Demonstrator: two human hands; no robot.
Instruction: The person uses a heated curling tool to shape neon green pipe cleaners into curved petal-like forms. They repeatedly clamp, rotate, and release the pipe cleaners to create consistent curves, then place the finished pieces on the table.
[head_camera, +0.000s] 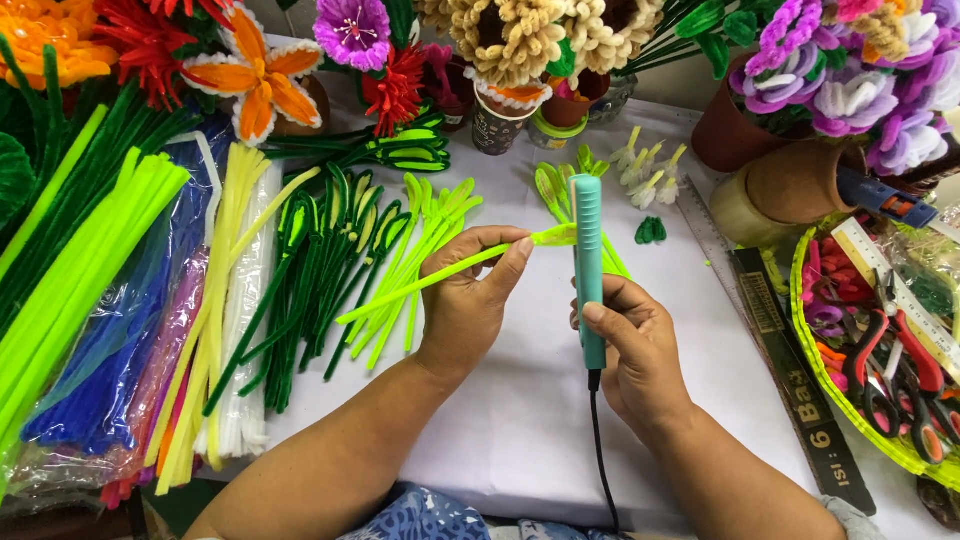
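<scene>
Head view, centre of frame: the left hand (470, 300) pinches a lime-green pipe-cleaner stem (440, 272), feeding its looped tip into the teal flat iron (589, 270) — best kept level, fingers clear of the plates. The right hand (635, 345) is clenched round the iron's handle, thumb on top, above the white table (520, 420).
</scene>
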